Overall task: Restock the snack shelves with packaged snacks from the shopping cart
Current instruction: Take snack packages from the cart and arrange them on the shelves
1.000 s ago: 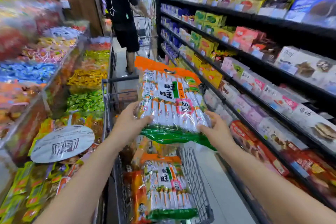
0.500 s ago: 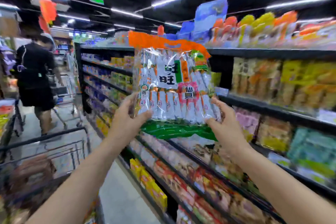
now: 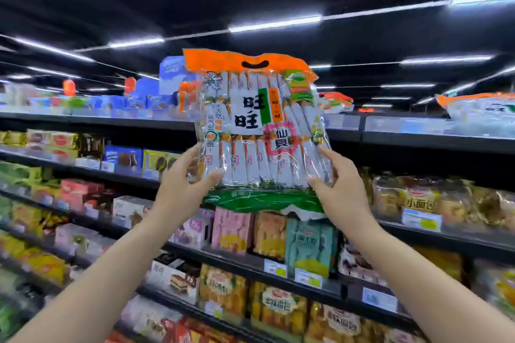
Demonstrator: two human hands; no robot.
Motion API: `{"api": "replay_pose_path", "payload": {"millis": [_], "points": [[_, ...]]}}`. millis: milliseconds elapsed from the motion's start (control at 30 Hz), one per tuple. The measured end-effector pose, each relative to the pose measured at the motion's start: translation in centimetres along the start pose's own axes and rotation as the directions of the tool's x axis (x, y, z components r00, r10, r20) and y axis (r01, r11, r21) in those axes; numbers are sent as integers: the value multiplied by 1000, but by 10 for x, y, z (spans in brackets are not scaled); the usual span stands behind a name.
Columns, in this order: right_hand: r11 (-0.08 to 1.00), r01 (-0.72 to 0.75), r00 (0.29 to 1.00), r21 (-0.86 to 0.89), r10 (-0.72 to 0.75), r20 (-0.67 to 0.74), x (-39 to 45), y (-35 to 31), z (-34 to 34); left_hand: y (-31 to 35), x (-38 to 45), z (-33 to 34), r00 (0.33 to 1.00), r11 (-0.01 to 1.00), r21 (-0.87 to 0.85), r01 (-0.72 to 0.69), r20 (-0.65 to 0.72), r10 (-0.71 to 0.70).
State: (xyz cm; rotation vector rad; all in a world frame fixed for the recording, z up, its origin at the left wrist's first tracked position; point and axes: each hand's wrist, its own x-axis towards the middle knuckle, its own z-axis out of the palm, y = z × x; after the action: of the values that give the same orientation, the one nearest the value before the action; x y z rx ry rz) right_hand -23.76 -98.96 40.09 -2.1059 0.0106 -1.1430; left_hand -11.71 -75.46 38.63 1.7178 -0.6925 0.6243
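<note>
Now you hold one snack bag (image 3: 257, 131) upright before the shelves (image 3: 418, 142), level with the top shelf's front edge: your left hand (image 3: 181, 189) grips its lower left side, your right hand (image 3: 340, 189) its lower right; two hands, both curled round it.

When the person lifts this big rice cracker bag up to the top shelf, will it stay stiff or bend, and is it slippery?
The rice cracker bag probably holds its shape fairly well: rows of wrapped sticks fill it, and it stands upright between the left hand and right hand. Its glossy clear film looks slippery, so gripping both lower edges seems wise. The thin orange handle strip would likely flop.
</note>
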Motion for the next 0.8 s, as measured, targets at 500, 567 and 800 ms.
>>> {"api": "replay_pose_path", "payload": {"millis": [500, 567, 800], "points": [[973, -20, 963, -232, -44, -265, 114, 31, -84, 52, 156, 123, 959, 957, -187, -223, 134, 250], [966, -30, 956, -257, -48, -290, 126, 37, -95, 61, 172, 139, 951, 945, -224, -239, 142, 274], [920, -90, 926, -380, -64, -373, 162, 61, -151, 96, 204, 202, 928, 918, -344, -198, 236, 288]]}}
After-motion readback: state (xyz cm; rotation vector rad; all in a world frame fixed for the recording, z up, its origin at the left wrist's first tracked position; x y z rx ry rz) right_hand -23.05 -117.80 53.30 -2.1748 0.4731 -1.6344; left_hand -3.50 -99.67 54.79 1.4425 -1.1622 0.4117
